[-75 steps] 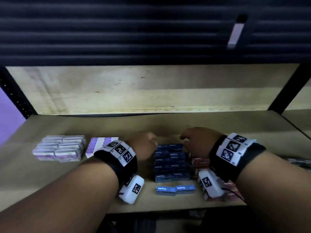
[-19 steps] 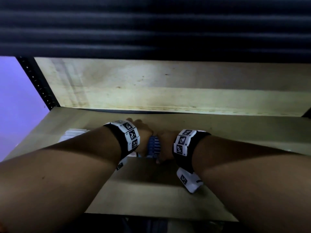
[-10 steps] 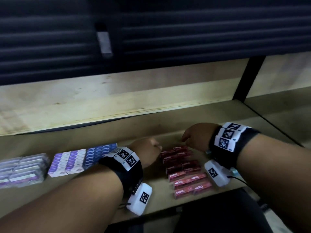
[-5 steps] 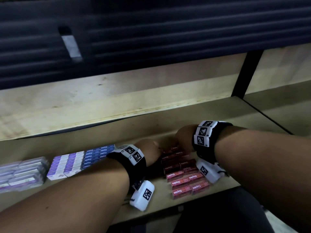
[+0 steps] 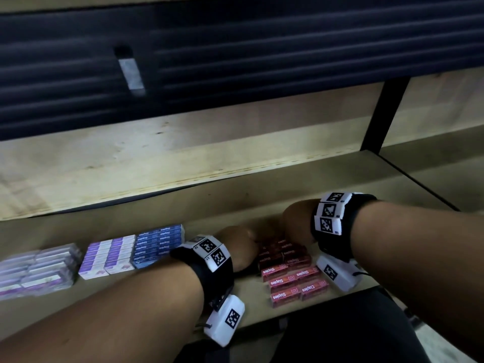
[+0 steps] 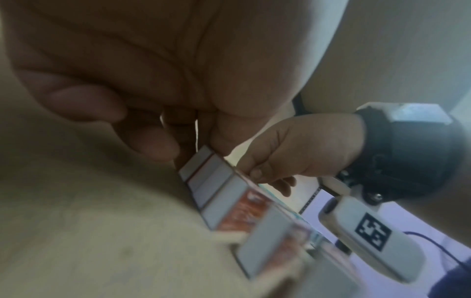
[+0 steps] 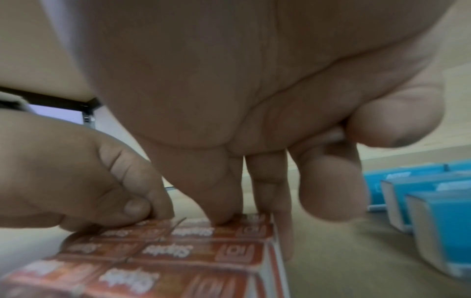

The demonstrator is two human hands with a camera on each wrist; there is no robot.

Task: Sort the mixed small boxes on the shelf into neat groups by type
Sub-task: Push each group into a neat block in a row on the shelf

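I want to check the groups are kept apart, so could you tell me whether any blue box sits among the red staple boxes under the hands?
No: in the head view the red staple boxes form an all-red block, while the blue boxes lie apart, left of the left hand.

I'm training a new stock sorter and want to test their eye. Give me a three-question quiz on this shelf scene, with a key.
1. True or false: both hands touch the red boxes.
2. Which group sits directly left of the blue boxes? A) red B) white-and-purple C) none
3. Fill in: the word printed on the red boxes is ____.

Key:
1. True: the left hand and right hand both rest fingertips on the far end of the red group.
2. B, the white-and-purple boxes.
3. Staples.
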